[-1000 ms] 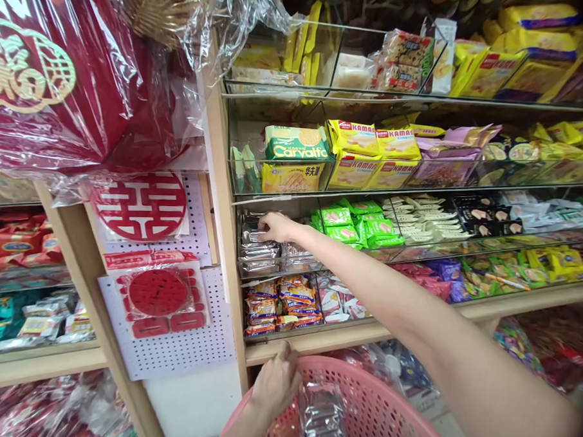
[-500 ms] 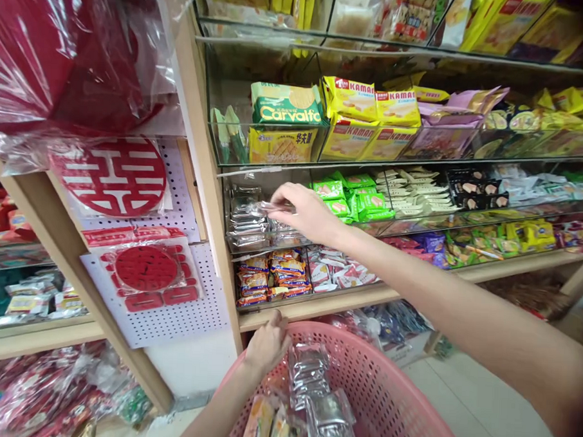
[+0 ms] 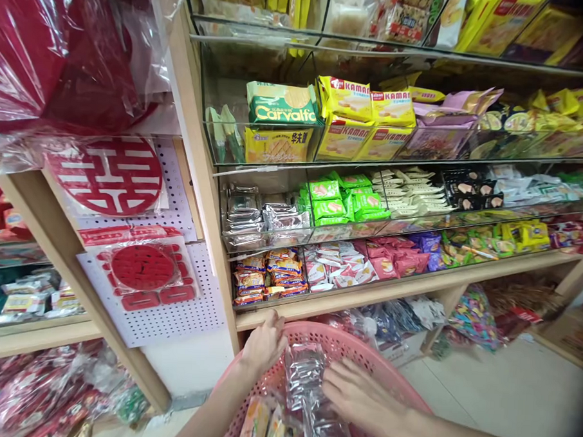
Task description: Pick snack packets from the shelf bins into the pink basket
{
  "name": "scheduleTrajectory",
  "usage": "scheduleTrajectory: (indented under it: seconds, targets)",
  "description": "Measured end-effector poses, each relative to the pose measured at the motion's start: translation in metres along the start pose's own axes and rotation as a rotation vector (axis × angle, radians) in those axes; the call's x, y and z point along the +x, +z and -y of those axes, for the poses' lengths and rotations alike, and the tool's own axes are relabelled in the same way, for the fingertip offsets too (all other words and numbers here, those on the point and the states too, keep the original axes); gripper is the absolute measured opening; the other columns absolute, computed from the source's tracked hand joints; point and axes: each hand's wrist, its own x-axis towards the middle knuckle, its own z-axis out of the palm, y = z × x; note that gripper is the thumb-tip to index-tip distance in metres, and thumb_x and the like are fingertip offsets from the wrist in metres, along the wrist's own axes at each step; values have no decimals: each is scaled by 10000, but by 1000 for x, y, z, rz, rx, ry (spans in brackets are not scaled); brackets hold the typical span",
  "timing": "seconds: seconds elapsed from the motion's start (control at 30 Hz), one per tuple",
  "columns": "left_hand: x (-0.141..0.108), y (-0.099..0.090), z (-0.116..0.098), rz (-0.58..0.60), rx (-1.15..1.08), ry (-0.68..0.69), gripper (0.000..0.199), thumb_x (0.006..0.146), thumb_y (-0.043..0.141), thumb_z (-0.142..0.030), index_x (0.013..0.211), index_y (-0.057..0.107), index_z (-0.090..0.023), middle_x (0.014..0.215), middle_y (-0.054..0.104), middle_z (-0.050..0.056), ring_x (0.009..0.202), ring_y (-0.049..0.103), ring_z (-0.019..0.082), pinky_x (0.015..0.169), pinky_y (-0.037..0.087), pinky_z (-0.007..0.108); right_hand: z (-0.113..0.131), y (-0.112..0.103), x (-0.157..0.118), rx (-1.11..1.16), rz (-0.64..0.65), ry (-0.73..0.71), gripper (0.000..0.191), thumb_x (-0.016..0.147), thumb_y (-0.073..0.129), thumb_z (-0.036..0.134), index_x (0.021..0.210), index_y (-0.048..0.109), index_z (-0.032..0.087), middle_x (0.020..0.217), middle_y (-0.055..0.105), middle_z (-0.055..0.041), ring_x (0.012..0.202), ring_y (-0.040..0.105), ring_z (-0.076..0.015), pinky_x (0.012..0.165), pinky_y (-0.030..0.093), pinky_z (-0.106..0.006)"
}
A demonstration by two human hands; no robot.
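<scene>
Stocked shelving (image 3: 346,299) stands behind one pink basket (image 3: 363,344): left hand (image 3: 264,343), clasping its rim; right hand (image 3: 349,388), finger closure unclear, beside silver packets (image 3: 304,373), best kept low and gentle.

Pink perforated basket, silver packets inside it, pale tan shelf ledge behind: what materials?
Pink perforated basket: looks like moulded plastic, satin; even colour, regular holes.
Silver packets: probably glossy foil or metallised film; bright, crinkled highlights.
Pale tan shelf ledge: matte wood or wood-look laminate; uniform pale surface, can't tell which.
</scene>
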Motion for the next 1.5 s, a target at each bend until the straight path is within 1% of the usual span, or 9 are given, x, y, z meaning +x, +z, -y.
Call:
scheduleTrajectory:
  seconds: [0.13,0.37,0.57,0.7,0.83,1.0,1.2,1.37,1.5]
  targets:
    - [-1,-1,0,21,6,-12,420,900,311,-266,1276,480,-183,1360,422,110,999,636,230,851,489,321,13,23,-5,-118,-79,-50,60,825,555,181,764,559,179,744,601,-14,745,543,-178,749,434,-336]
    - [0,3,2,6,7,-11,427,880,321,-253,1270,486,-195,1354,425,95,933,657,227,814,500,327,27,58,-14,-171,-163,17,133,823,525,294,742,559,194,729,600,-16,702,535,-189,670,418,-340]
    - [-1,2,2,10,3,-9,373,880,320,-245,1200,510,-213,1292,456,91,914,659,221,775,501,317,29,65,-14,-176,-158,-12,185,820,549,336,695,539,201,663,583,3,625,508,-165,614,408,-316]
    - [-1,-1,0,6,6,-5,394,868,327,-234,1213,513,-197,1330,444,101,917,661,228,781,502,321,26,64,-19,-111,-174,54,291,735,639,488,749,571,205,727,626,3,673,568,-176,651,463,-311]
    - [-1,-2,0,33,3,-32,428,881,308,-255,1265,492,-208,1366,425,91,924,658,226,796,502,324,16,54,-26,-19,54,279,484,547,765,539,850,628,187,855,676,-59,716,637,-253,628,518,-356]
    - [-1,1,1,24,-9,-30,436,873,317,-248,1270,489,-197,1393,403,93,963,648,234,829,496,330,6,50,-29,228,416,557,639,549,758,412,1101,615,122,1094,646,-190,828,668,-341,672,540,-403]
    - [-1,4,3,-19,-31,-2,412,867,324,-249,1230,513,-202,1318,466,87,971,649,228,803,506,308,13,63,-27,516,413,702,493,475,719,276,956,635,211,980,679,-99,897,653,-295,748,511,-353]
    - [0,5,4,-12,-13,-11,441,869,318,-260,1266,497,-187,1357,441,101,952,656,237,807,508,328,13,56,-19,701,475,880,552,414,731,299,942,616,187,995,681,-97,951,638,-292,815,494,-350]
    - [0,6,4,-24,-19,2,439,869,313,-260,1256,507,-184,1337,456,103,955,655,243,796,513,333,9,48,-20,828,491,895,535,425,721,286,945,613,216,944,692,-57,930,645,-299,802,499,-375]
